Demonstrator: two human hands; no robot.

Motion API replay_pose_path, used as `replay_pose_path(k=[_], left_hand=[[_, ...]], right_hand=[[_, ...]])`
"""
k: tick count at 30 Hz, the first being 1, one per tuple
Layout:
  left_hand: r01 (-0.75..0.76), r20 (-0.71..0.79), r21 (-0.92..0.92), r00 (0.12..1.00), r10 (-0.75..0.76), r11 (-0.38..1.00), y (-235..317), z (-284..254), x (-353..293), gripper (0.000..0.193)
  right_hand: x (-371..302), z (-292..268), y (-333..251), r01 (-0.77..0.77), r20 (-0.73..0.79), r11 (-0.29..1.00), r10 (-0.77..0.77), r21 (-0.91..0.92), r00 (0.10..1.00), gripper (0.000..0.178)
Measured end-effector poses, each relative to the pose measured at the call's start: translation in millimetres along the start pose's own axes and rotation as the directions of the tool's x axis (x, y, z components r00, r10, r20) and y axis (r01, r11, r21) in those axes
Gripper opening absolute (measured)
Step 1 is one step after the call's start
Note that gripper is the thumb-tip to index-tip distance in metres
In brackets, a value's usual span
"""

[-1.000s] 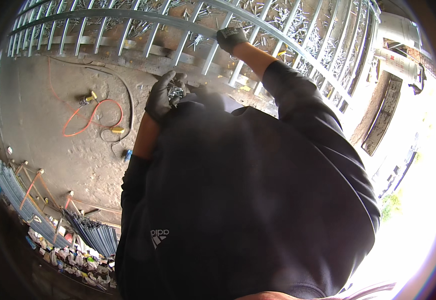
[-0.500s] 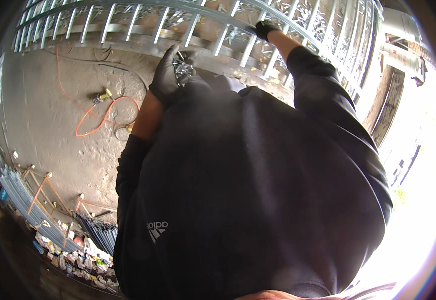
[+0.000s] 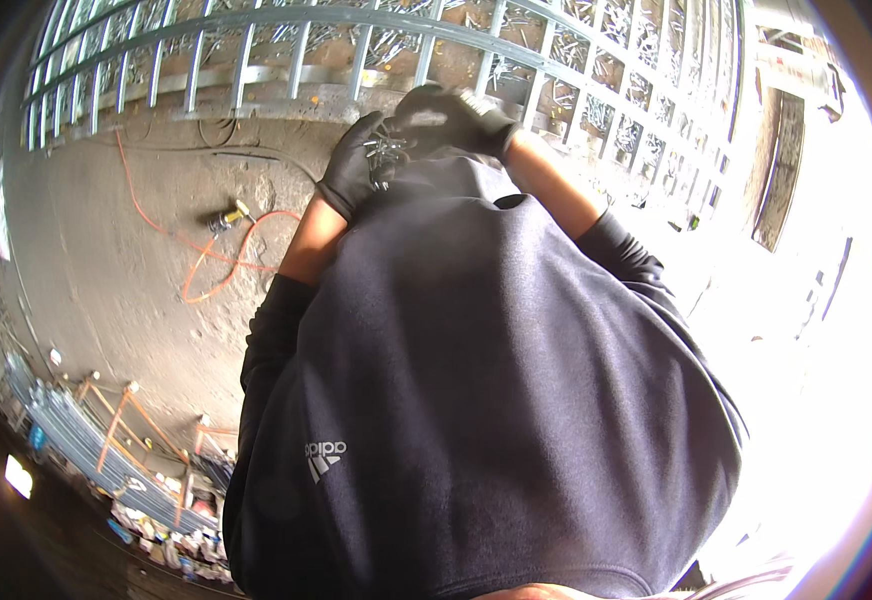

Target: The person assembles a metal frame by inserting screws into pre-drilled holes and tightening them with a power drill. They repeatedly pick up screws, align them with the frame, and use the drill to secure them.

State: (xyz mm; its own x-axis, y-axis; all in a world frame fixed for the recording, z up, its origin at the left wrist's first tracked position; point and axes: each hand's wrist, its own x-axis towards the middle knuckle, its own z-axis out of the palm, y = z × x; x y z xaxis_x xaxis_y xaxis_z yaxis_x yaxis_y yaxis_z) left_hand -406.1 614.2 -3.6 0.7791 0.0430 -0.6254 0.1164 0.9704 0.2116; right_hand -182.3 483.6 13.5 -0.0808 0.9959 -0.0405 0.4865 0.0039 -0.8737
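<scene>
My left hand [image 3: 350,170], in a dark glove, is cupped around a handful of small, shiny metal fasteners [image 3: 384,155]; their exact kind is too small to tell. My right hand [image 3: 446,118], also gloved, is close beside it, its fingers reaching toward the handful. Motion smears those fingers, so whether they pinch anything is hidden. Just beyond both hands lies a metal frame [image 3: 426,38] of long rails with many evenly spaced crossbars. More loose fasteners [image 3: 511,72] are scattered between its bars.
On the floor to the left lies a yellow-and-dark power tool [image 3: 226,218] beside a looping orange hose [image 3: 196,280]. Bundled grey metal lengths [image 3: 76,415] rest near orange rack bars [image 3: 121,425] at the lower left, with litter [image 3: 171,540] behind. Bright light washes out the right side.
My right hand has come back from the frame's bars at the far right to beside my left hand. My left hand still holds the fasteners. The whole view has shifted slightly.
</scene>
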Motion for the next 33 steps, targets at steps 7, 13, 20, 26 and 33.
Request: replay_pose_path(k=[7, 13, 20, 26, 33], left_hand=[[0.126, 0.115, -0.067, 0.986, -0.117, 0.99, 19, 20, 16, 0.035], [0.144, -0.092, 0.06, 0.986, -0.138, 0.988, 48, 59, 17, 0.018], [0.164, -0.039, 0.012, 0.986, -0.163, 0.986, 45, 57, 35, 0.027], [0.177, -0.017, 0.063, 0.984, -0.176, 0.982, 56, 47, 33, 0.027], [0.13, -0.045, 0.097, 0.991, -0.126, 0.987, 82, 51, 34, 0.03]], right_hand=[[10, -12, -42, -0.151, -0.15, 0.975, 0.177, 0.165, 0.973, 0.015], [27, -38, -29, -0.026, -0.307, 0.998, 0.045, 0.065, 0.951, 0.011], [-3, -40, 62, 0.033, -0.419, 0.678, 0.415, 0.735, 0.807, 0.025], [-38, -78, 183, -0.566, -0.606, 0.814, 0.387, -0.129, 0.695, 0.017], [-35, -85, 195, -0.642, -0.613, 0.753, 0.441, -0.145, 0.656, 0.02]])
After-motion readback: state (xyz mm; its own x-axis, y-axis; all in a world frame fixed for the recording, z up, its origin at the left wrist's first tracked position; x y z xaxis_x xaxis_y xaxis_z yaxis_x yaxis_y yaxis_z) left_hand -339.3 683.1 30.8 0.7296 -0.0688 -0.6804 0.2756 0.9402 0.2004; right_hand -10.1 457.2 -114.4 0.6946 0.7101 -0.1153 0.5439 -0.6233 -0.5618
